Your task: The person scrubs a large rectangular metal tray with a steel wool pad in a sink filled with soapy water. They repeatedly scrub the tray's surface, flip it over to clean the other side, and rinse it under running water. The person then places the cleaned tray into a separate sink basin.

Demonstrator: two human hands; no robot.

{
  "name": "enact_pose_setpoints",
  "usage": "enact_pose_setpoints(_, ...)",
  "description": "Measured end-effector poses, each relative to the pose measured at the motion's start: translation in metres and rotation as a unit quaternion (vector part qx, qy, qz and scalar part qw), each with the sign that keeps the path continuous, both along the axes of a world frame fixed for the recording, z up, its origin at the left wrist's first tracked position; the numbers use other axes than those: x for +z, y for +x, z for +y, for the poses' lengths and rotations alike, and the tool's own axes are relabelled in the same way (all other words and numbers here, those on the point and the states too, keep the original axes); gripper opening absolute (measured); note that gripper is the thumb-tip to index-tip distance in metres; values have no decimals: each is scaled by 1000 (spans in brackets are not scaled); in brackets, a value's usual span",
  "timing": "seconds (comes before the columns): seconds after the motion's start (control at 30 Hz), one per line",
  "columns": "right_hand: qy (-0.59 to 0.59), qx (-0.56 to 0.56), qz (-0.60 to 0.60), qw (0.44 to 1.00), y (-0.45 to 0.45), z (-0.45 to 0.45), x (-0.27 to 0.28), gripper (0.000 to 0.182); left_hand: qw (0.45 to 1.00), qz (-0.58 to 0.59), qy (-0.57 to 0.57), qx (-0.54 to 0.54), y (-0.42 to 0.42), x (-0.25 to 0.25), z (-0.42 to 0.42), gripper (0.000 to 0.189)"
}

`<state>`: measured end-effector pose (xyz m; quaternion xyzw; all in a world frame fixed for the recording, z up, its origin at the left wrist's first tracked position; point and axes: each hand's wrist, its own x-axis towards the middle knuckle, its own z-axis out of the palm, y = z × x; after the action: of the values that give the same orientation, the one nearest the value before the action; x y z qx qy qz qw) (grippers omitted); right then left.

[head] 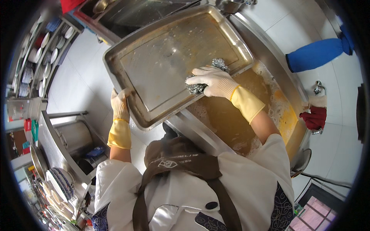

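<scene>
A large rectangular metal baking tray (162, 66) with brownish stains is tilted over the edge of a sink. My left hand (120, 101), in a white knit glove over a yellow rubber one, grips the tray's near left rim. My right hand (215, 79), gloved the same way, presses a steel wool scourer (196, 86) against the tray's inner surface near its right-hand rim. Some of the scourer shows on both sides of the fingers. Murky brown water with foam (240, 115) fills the sink basin beneath my right forearm.
A steel sink rim (199, 130) runs in front of my body. Another basin (127, 17) lies beyond the tray, with a metal pot (229, 5) nearby. Shelves of dishes (43, 57) and a steel counter (57, 153) stand left. A tap (318, 86) and dark red cloth (315, 118) are right.
</scene>
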<state>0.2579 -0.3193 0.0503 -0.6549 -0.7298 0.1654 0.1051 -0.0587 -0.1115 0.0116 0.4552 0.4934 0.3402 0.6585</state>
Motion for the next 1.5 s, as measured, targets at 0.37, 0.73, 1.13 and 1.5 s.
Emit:
enact_pose_setpoints(0.37, -76, -36, 117, 990, -89, 77, -17, 21, 999, -10, -31, 30, -5, -9, 0, 49)
enact_pose_setpoints(0.73, -67, -100, 257, 959, -121, 106, -33, 14, 997, -54, -43, 31, -6, -20, 3, 47)
enact_pose_setpoints(1.13, -121, -196, 322, 918, -94, 112, -37, 22, 998, -24, -39, 39, -5, -13, 4, 49)
enact_pose_setpoints(1.5, -134, -44, 61, 988, -150, 105, -30, 15, 998, -14, -27, 49, -6, -19, 4, 47)
